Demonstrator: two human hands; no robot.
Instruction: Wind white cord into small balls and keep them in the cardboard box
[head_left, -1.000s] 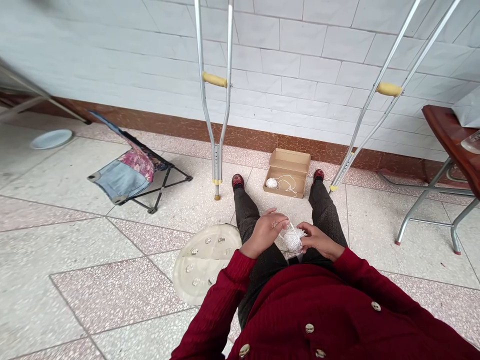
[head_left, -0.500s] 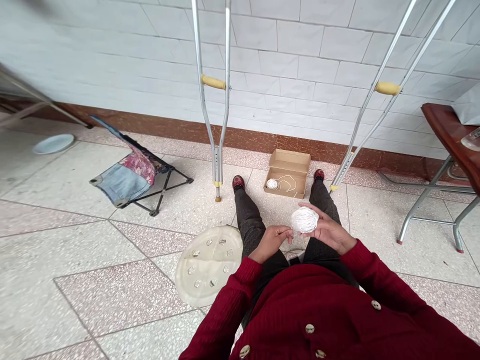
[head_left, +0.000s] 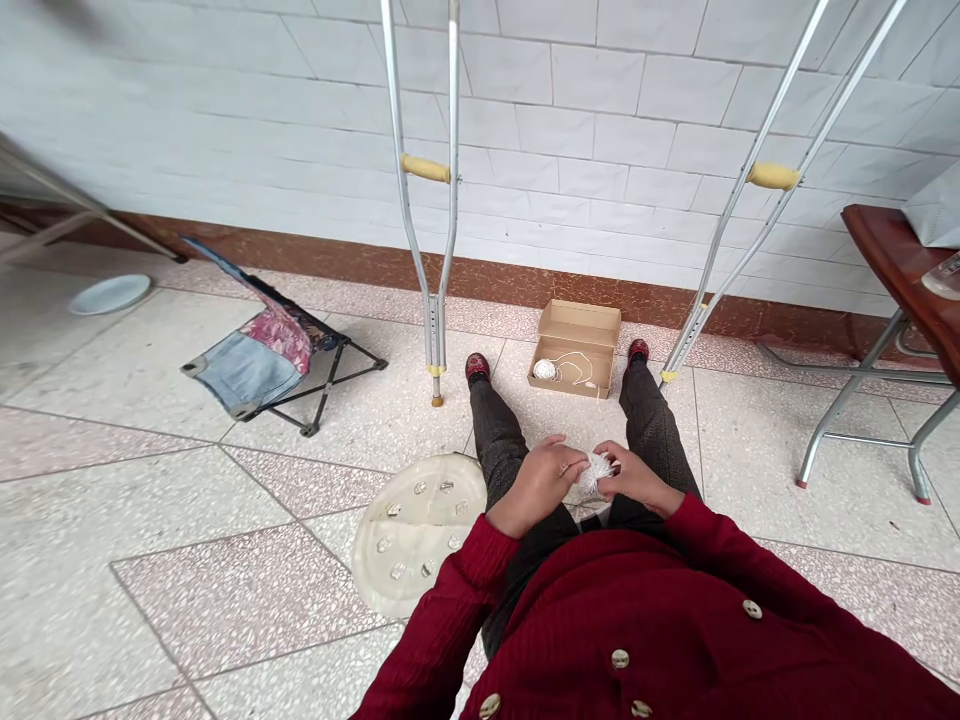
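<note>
A ball of white yarn (head_left: 598,470) is held low between my knees, partly covered by my fingers. My left hand (head_left: 541,484) is closed at the ball's left side, thumb and fingers pressed to the yarn. On the other side my right hand (head_left: 637,482) grips the ball with curled fingers. Beyond my hands, an open cardboard box (head_left: 581,325) sits on the floor between my feet. Inside it lies a second, smaller white yarn ball (head_left: 546,370), with a loose strand looping to the right and over the front edge.
Two metal crutches lean on the wall, one left (head_left: 435,330) and one right (head_left: 694,320). A folding chair (head_left: 251,365) stands left. A pale round lid with holes (head_left: 412,520) lies beside my left leg. At right is a brown-topped table (head_left: 885,250); far left, a plate (head_left: 110,294).
The yarn ball has turned and dropped slightly. My left hand has gone from pinching beside it to gripping its side; my right hand has shifted from cradling it to curling round it.
</note>
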